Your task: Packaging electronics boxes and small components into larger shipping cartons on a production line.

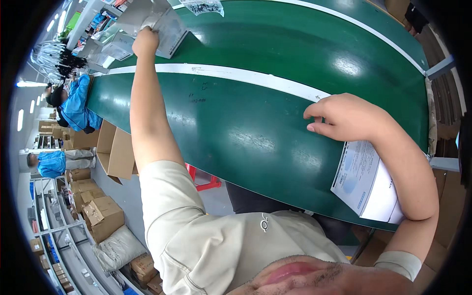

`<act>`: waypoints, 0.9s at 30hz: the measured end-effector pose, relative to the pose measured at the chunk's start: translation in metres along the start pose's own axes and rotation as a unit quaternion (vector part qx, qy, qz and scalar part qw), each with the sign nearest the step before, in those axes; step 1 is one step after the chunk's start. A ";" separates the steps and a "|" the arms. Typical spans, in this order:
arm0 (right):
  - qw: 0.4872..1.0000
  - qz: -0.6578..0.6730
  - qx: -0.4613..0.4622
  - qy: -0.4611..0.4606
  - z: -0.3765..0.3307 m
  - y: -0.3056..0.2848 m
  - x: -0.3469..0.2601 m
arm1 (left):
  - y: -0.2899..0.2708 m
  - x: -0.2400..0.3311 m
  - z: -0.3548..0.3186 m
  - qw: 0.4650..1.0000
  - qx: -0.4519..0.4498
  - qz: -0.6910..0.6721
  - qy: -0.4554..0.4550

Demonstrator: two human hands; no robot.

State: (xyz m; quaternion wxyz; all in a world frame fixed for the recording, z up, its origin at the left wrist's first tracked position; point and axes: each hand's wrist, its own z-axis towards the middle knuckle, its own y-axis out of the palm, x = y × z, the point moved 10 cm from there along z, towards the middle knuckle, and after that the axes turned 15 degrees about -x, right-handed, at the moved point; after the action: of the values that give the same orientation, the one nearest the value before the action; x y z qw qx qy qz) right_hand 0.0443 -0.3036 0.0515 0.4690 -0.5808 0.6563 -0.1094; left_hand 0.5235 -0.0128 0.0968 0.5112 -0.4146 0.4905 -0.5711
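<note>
At upper left, the left hand (146, 42) grips a grey box (173, 37); right of centre, the right hand (346, 117), half-curled, holds nothing near a white box (361, 179).

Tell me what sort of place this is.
Probably a packing workshop or warehouse: there's a long green work surface, brown cardboard boxes beyond it, and metal shelving holding goods.

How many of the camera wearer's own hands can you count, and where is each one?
2: the left hand is at the upper left, against a pale box; the right hand is over the green table, near a printed white box.
</note>
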 end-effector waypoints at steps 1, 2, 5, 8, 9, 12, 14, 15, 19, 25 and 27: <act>1.000 0.007 0.007 -0.005 -0.001 0.000 0.007 | -0.002 0.024 -0.023 1.000 -0.011 0.004 0.027; 1.000 0.004 0.010 -0.005 -0.004 0.000 0.005 | -0.011 0.037 -0.054 0.999 -0.014 0.004 0.048; 0.999 -0.013 0.028 0.019 -0.011 -0.007 0.000 | -0.048 0.056 -0.169 0.989 0.068 -0.051 0.121; 0.985 -0.042 0.162 -0.039 -0.017 -0.022 -0.011 | -0.102 0.069 -0.295 0.959 0.148 -0.121 0.207; 0.971 -0.053 0.226 -0.065 -0.026 -0.031 -0.015 | -0.110 0.075 -0.328 0.953 0.138 -0.139 0.230; 0.961 -0.057 0.259 -0.084 -0.039 -0.038 -0.035 | -0.116 0.100 -0.423 0.925 0.094 -0.210 0.303; 0.955 -0.058 0.276 -0.093 -0.045 -0.037 -0.040 | -0.113 0.104 -0.467 0.919 0.080 -0.212 0.321; 0.952 -0.076 0.266 -0.131 -0.049 -0.031 -0.047 | -0.111 0.109 -0.485 0.912 0.068 -0.211 0.344; 0.926 -0.117 0.265 -0.244 -0.057 -0.020 -0.073 | -0.119 0.095 -0.521 0.881 0.237 -0.231 0.338; 0.861 -0.247 0.310 -0.319 -0.060 -0.002 -0.101 | -0.127 0.073 -0.490 0.735 0.234 -0.546 0.328; 0.877 -0.226 0.294 -0.307 -0.048 -0.004 -0.097 | -0.111 0.096 -0.477 0.796 0.135 -0.311 0.501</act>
State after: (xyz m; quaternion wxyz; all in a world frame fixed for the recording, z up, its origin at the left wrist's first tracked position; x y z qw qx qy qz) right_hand 0.0000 -0.2400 0.1276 0.7585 -0.5530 0.2681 -0.2167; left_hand 0.0260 -0.0435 0.1203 0.0396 -0.1272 0.4408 -0.8876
